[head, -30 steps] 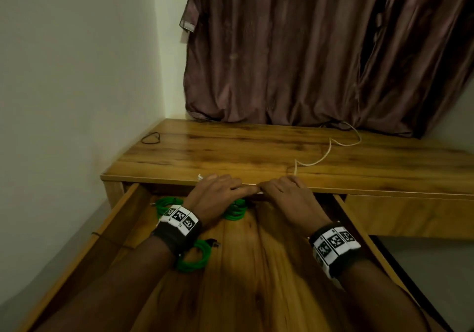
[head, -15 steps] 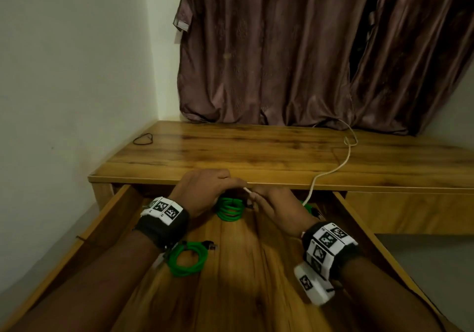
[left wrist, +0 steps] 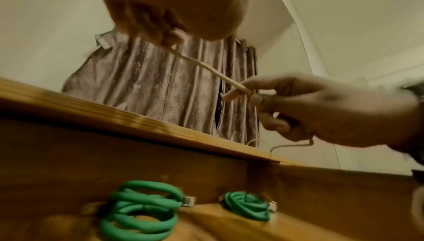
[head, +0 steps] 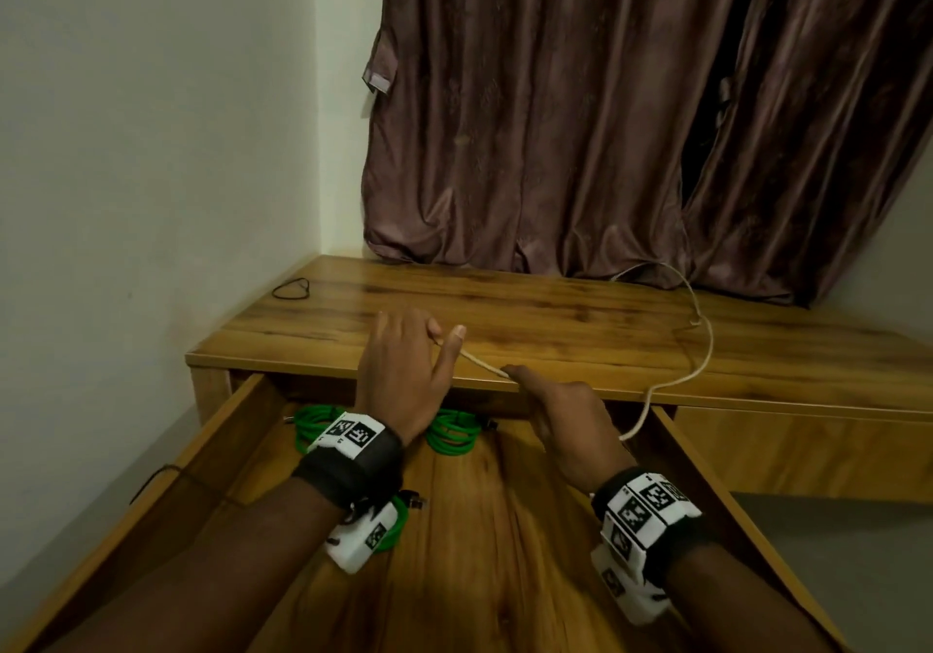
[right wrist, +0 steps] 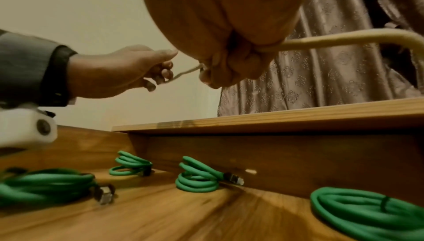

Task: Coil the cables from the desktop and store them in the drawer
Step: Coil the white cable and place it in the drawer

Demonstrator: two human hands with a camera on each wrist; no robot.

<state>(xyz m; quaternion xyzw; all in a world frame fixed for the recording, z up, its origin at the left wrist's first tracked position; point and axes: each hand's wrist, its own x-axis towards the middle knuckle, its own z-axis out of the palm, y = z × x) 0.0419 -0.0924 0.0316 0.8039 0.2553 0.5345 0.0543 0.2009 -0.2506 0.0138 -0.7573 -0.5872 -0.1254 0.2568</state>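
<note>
A white cable [head: 699, 349] runs from the curtain across the desktop [head: 555, 319] and over its front edge. My left hand [head: 404, 364] pinches the cable's end [left wrist: 195, 61] above the desk edge. A short taut stretch of it leads to my right hand [head: 565, 420], which grips the cable [right wrist: 321, 41] in curled fingers above the open drawer [head: 479, 551]. Several coiled green cables [right wrist: 197, 178] lie on the drawer floor, seen too in the left wrist view [left wrist: 142, 212].
A small black loop [head: 292, 289] lies at the desk's back left corner by the wall [head: 151, 198]. A brown curtain [head: 606, 122] hangs behind the desk. A thin black cord [head: 166, 476] hangs over the drawer's left side wall.
Both hands have risen from the drawer to the desk edge and moved apart. The left went forward over the desktop, drawing a taut stretch of white cable between them.
</note>
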